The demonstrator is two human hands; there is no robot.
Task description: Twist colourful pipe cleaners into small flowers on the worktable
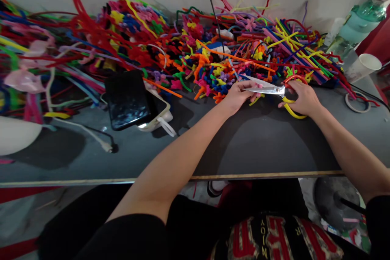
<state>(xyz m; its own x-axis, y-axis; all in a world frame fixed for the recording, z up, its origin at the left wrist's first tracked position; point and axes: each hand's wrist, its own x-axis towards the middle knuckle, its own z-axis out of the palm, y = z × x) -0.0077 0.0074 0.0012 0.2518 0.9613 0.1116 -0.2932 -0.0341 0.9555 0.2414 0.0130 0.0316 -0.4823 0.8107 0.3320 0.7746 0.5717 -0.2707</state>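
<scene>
Head view: the scissors lie nearly level above the grey table, just in front of the heap of pipe cleaners. Their long axis runs left to right, blades pointing to the person's left, with the tips near the left hand and the yellow and red handle loops on the right. The blades look slightly parted.

The right hand is curled around the handles, fingers through the loops, knuckles up, its forearm coming in from the lower right. The left hand reaches forward on a long straight forearm from the lower left, palm down, fingers bent and pinched on a small pink piece at the blade tips; what exactly that piece is cannot be told.

A dark phone rests tilted on a white stand to the left, well apart from both hands. A paper cup stands at the far right.
</scene>
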